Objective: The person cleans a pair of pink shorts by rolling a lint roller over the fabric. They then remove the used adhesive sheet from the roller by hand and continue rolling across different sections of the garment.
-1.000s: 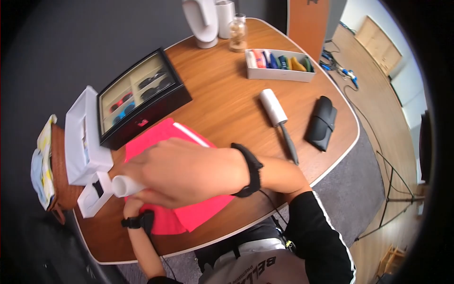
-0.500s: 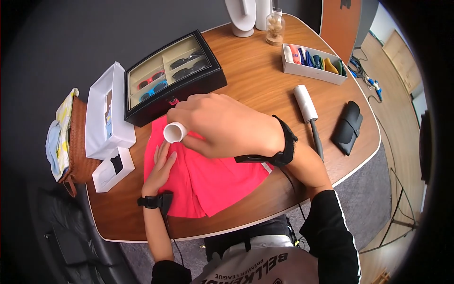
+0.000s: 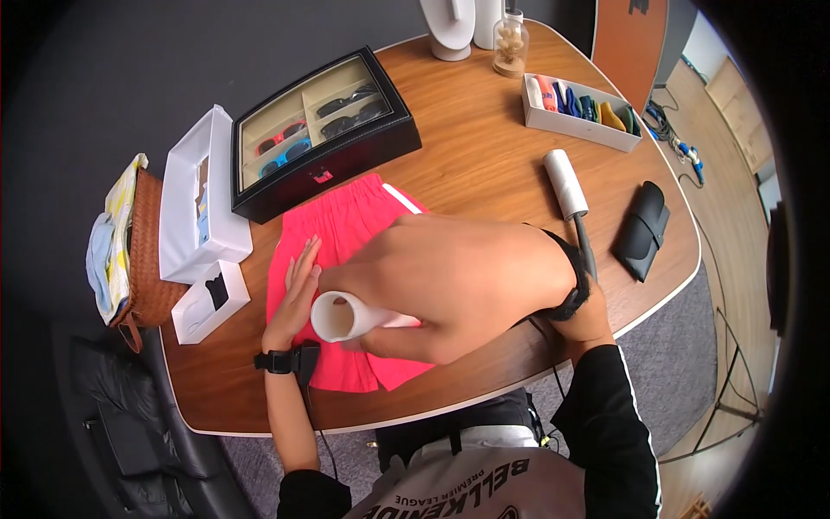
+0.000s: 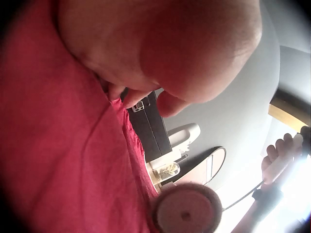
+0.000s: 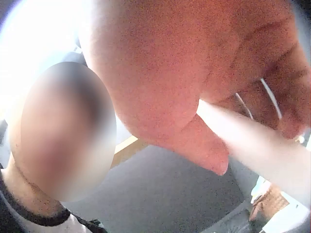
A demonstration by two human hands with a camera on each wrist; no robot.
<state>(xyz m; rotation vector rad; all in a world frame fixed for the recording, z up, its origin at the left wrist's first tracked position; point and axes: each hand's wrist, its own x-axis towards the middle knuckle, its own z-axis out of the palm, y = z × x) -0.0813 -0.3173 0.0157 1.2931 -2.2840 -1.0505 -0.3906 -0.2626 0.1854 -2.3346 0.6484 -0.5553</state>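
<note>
Bright pink shorts [image 3: 363, 229] with a white side stripe lie spread before me, waistband toward the glasses case. On their left side my left hand [image 3: 298, 290] rests with its fingers straight. My right hand [image 3: 458, 277] grips the white hollow handle of a lint roller [image 3: 328, 320], its open end pointing up at the head camera. The left wrist view shows a thin rod running from that handle down to the roll's round end [image 4: 187, 209], right at the pink cloth. From the head, the roll is hidden under the right hand.
A black case [image 3: 337, 164] of sunglasses stands behind the shorts. White boxes [image 3: 229, 238] and a brown basket [image 3: 151, 251] are at the left. On the right lie a grey-handled lint roller [image 3: 566, 186], a black pouch [image 3: 641, 229] and a box of rolled socks [image 3: 579, 125].
My right hand has swung away from the glasses case and back toward my body with the lint roller, uncovering the waistband. The left hand stays on the shorts; the head view has shifted.
</note>
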